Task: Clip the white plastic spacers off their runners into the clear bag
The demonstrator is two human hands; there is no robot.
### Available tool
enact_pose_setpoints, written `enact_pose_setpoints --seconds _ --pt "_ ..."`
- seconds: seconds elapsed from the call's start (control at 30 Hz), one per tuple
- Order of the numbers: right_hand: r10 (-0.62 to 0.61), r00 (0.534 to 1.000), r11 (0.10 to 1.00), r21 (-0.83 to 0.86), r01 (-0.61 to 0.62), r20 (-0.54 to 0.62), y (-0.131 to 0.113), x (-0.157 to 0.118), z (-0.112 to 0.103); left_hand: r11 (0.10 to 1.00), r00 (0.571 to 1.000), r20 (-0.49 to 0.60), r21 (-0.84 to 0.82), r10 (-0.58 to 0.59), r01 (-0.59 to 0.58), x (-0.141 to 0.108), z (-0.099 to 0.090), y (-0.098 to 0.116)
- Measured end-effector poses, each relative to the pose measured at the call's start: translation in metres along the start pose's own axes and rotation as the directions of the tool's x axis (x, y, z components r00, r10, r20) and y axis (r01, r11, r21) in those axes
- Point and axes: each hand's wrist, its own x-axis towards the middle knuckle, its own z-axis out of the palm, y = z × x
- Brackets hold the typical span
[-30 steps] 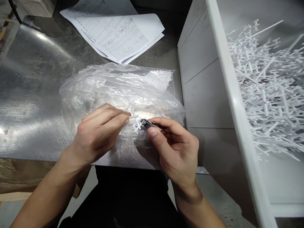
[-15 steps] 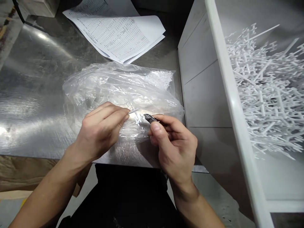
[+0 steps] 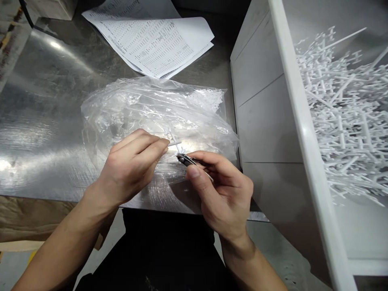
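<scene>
Between the fingertips of my left hand [image 3: 130, 163] is a thin white branched plastic sprue [image 3: 175, 143], its arms sticking out to the right. My right hand [image 3: 222, 188] is closed on a metal nail clipper [image 3: 188, 161], thumb against its side. The clipper's jaws are at the lower end of the sprue; whether they are closed on it I cannot tell. Under both hands lies a crumpled clear plastic bag [image 3: 130, 101], with small white pieces [image 3: 209, 99] showing in its far right part.
To the right stands a white bin [image 3: 291, 81] heaped with white plastic sprues [image 3: 348, 121]. Printed sheets [image 3: 157, 44] lie at the back of the metal table [image 3: 39, 105]. A box [image 3: 57, 8] sits at the far left, and brown paper [image 3: 27, 218] shows below the table's front edge.
My right hand has brought the nail clipper left and slightly down to the sprue's lower end. The sprue has turned a little in my left fingers.
</scene>
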Motion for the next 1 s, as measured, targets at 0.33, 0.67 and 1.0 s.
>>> enact_pose_setpoints --seconds 0.33,0.67,1.0 --pt "0.13 0.991 0.982 0.138 -0.126 -0.019 0.006 0.005 0.004 0.997 0.999 -0.005 0.052 0.051 -0.051 0.003 0.006 -0.001" --pt "0.17 0.984 0.96 0.234 -0.151 -0.062 0.011 0.007 0.008 0.997 0.998 -0.063 -0.076 -0.002 -0.003 0.004 0.004 -0.003" --pt "-0.018 0.969 0.997 0.071 0.036 -0.247 0.011 -0.004 0.005 0.976 0.939 -0.271 -0.116 -0.211 0.186 -0.065 -0.062 0.047"
